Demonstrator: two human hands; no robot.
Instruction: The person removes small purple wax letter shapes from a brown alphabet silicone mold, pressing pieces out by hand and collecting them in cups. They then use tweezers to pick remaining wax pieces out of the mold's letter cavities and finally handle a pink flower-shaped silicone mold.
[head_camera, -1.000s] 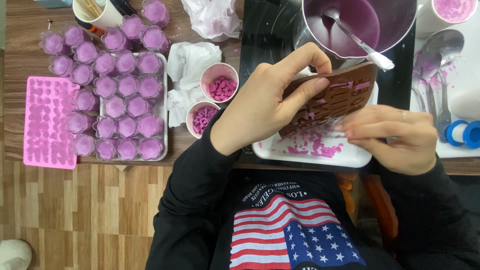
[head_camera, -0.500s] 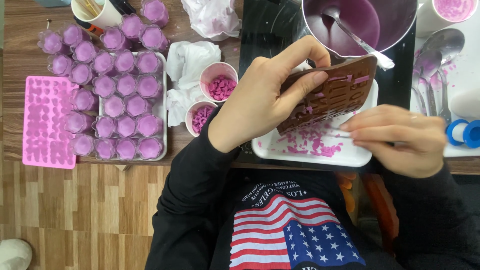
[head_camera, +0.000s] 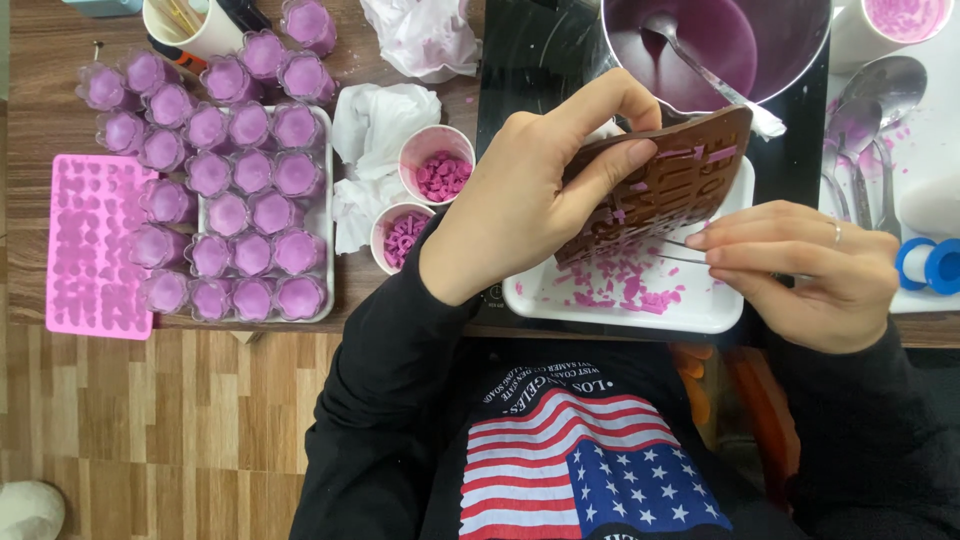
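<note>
Left hand (head_camera: 525, 195) clamps brown silicone mould (head_camera: 668, 180), tilted above white tray (head_camera: 620, 305) strewn with pink wax bits (head_camera: 625, 285); right hand (head_camera: 805, 265) pinches thin metal pick (head_camera: 680, 250) with its tip at the mould's underside, pot of purple liquid (head_camera: 715, 45) just beyond

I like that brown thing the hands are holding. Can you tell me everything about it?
The brown mould is a flat, bendy-looking sheet with rows of small hollows, some still holding pink bits. It is tilted above the white tray, where pink crumbs lie. The left hand grips its left edge, fingers over the top. The right hand pokes at it with a thin metal pick.
</note>
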